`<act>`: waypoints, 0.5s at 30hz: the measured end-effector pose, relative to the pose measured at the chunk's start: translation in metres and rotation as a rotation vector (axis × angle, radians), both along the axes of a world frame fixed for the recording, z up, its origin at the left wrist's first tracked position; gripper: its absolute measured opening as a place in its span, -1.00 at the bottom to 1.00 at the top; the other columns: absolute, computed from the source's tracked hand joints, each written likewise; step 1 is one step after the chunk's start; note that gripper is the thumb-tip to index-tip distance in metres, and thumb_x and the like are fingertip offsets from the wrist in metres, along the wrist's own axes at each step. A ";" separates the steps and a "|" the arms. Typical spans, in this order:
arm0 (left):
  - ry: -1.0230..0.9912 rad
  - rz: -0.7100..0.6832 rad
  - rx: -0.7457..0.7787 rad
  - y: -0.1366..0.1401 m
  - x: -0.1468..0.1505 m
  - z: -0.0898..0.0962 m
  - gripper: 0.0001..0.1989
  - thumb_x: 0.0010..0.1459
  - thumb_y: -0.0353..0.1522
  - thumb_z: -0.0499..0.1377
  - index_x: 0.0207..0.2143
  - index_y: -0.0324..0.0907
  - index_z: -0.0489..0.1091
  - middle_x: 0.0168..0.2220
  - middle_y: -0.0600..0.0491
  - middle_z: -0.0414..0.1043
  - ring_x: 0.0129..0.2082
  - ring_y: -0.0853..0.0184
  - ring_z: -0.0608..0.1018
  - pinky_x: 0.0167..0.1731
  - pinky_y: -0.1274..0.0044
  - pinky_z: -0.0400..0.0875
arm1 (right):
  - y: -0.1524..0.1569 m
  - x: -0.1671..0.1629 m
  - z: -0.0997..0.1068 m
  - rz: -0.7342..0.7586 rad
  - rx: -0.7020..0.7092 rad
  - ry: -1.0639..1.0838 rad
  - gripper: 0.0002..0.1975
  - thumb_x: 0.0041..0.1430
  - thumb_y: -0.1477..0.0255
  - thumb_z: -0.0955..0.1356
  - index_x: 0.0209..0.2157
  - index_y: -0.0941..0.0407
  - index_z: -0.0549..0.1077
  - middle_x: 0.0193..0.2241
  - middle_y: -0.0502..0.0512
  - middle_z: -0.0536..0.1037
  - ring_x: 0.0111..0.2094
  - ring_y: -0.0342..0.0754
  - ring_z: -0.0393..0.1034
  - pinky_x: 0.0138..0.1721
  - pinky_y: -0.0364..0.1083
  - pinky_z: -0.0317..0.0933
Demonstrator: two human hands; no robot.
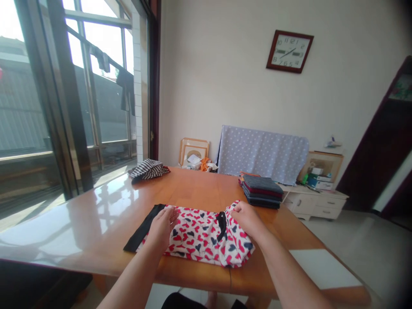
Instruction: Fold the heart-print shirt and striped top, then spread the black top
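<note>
A white shirt [196,234] printed with red and navy hearts lies folded lengthwise across the near side of the table. Its black hem band is at the left, and black neckline trim shows toward the right end, where the cloth is bunched. My left hand [162,225] rests near the hem with its fingers stretched out over the fabric. At the upper right of the shirt, my right hand [246,216] is closed on the cloth beside the neckline, fingers bent into a pinch.
On the glossy wooden table [193,184], a stack of folded dark clothes [262,191] stands at the back right. A black-and-white striped garment [149,169] lies bunched at the back left. A pale rectangular sheet [325,268] lies near the right edge.
</note>
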State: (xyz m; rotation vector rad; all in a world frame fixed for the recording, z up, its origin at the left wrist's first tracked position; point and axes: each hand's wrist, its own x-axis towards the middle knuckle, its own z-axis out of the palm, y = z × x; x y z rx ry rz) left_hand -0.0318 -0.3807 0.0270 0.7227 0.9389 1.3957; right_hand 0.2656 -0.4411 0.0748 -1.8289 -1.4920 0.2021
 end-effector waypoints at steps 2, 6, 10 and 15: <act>-0.001 0.003 -0.020 0.001 -0.007 -0.002 -0.75 0.17 -0.25 0.30 -0.16 -0.19 0.47 -0.04 -0.15 0.57 -0.05 0.22 0.61 -0.01 0.43 0.47 | 0.009 -0.018 0.008 0.032 -0.014 -0.059 -0.92 0.02 0.43 0.35 -0.52 0.09 0.38 -0.59 -0.05 0.46 -0.53 -0.13 0.27 -0.49 -0.15 -0.06; -0.017 -0.003 -0.057 0.003 -0.016 -0.007 -0.73 0.17 -0.24 0.30 -0.14 -0.19 0.48 0.00 -0.17 0.55 -0.01 0.18 0.60 0.03 0.39 0.46 | 0.026 -0.058 0.013 0.091 -0.052 -0.118 -0.91 -0.01 0.47 0.36 -0.55 0.08 0.38 -0.58 -0.04 0.48 -0.52 -0.13 0.28 -0.49 -0.14 -0.06; -0.017 -0.051 -0.058 -0.001 -0.017 -0.011 -0.72 0.19 -0.22 0.30 -0.12 -0.19 0.48 0.03 -0.16 0.53 0.05 0.18 0.57 0.09 0.39 0.43 | 0.040 -0.098 -0.001 0.122 -0.073 -0.127 -0.90 -0.04 0.47 0.38 -0.55 0.07 0.37 -0.55 -0.04 0.50 -0.49 -0.12 0.31 -0.48 -0.15 -0.04; -0.028 -0.072 -0.046 -0.005 -0.016 -0.014 -0.68 0.20 -0.16 0.28 -0.10 -0.19 0.46 0.02 -0.17 0.53 0.04 0.20 0.57 0.10 0.41 0.43 | 0.048 -0.123 -0.029 0.201 -0.172 0.022 -0.82 0.08 0.31 0.36 -0.54 0.05 0.42 -0.65 -0.09 0.44 -0.57 -0.13 0.31 -0.47 -0.17 0.03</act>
